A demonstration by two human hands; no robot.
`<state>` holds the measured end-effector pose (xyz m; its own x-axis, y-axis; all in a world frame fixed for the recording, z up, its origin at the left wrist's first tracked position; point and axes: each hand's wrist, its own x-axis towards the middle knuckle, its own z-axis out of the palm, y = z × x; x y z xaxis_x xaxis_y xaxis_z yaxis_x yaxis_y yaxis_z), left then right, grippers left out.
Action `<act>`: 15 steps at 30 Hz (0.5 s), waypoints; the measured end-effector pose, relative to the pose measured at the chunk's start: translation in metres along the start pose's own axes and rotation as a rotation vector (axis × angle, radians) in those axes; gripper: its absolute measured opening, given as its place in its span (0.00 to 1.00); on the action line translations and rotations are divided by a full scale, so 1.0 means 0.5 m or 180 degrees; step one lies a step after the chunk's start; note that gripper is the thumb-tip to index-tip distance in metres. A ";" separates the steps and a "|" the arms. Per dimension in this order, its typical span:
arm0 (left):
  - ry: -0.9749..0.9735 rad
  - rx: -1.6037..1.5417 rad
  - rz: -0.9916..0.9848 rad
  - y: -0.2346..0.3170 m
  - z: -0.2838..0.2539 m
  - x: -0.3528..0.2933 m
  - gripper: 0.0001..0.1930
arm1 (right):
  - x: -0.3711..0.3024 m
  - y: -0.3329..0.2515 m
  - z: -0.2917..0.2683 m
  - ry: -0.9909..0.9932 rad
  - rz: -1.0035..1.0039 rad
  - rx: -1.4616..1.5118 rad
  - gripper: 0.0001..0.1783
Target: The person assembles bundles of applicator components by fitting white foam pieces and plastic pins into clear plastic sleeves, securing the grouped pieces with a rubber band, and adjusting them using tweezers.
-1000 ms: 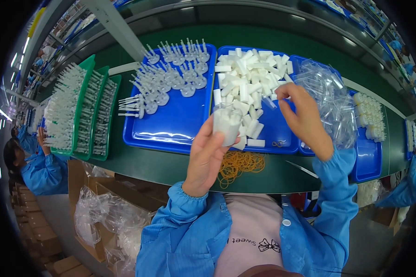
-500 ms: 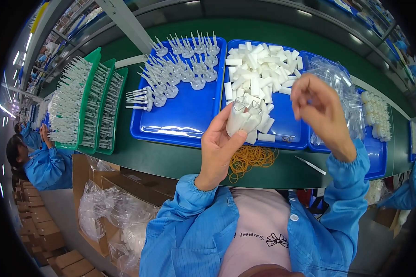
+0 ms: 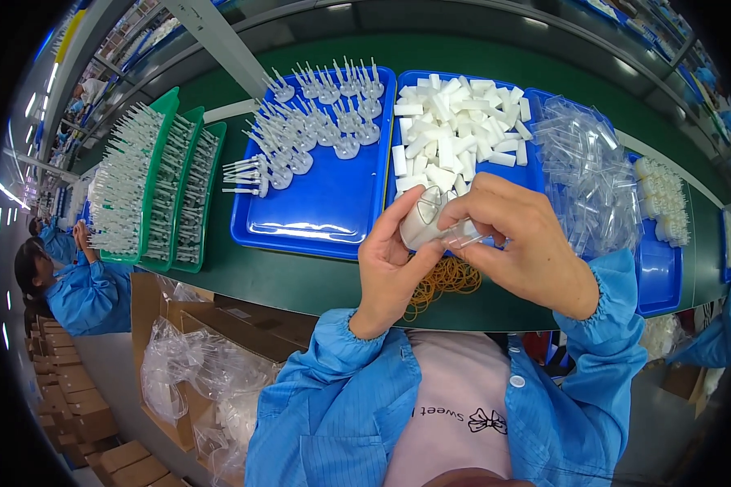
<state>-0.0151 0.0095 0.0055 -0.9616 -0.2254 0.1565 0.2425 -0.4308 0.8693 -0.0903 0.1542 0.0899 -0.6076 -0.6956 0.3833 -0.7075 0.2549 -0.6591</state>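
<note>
Evidently, the left hand (image 3: 384, 272) is cupping a bundle (image 3: 417, 230), the right hand (image 3: 532, 239) pinching a clear piece (image 3: 464, 234); likely light, slick and crushable, both are calling for gentle side grips.

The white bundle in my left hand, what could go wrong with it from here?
Pieces of the white bundle might slip apart if your left hand loosens.

Your right hand pinches a clear plastic piece close against the bundle; too hard a squeeze could crease it.

Loose orange rubber bands lie in a tangled pile near your hands, so anything dropped there might catch among them.
</note>
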 end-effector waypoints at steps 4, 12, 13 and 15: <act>-0.0029 -0.0112 -0.0062 0.002 -0.006 0.000 0.29 | -0.002 -0.006 -0.004 -0.0197 0.0063 0.0012 0.15; 0.0007 -0.0354 -0.0026 0.002 -0.008 0.007 0.30 | -0.005 -0.014 0.008 0.0030 -0.0228 -0.1102 0.23; 0.0018 -0.0353 -0.0029 0.001 -0.009 0.008 0.30 | -0.005 -0.013 0.009 -0.0015 -0.0252 -0.1258 0.22; 0.0056 -0.0285 -0.0301 -0.003 -0.013 0.006 0.32 | -0.004 -0.012 0.012 -0.0072 -0.0274 -0.1400 0.21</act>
<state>-0.0176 0.0037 0.0016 -0.9785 -0.1949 0.0669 0.1620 -0.5271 0.8342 -0.0827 0.1498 0.0893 -0.5352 -0.7400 0.4073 -0.8443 0.4533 -0.2858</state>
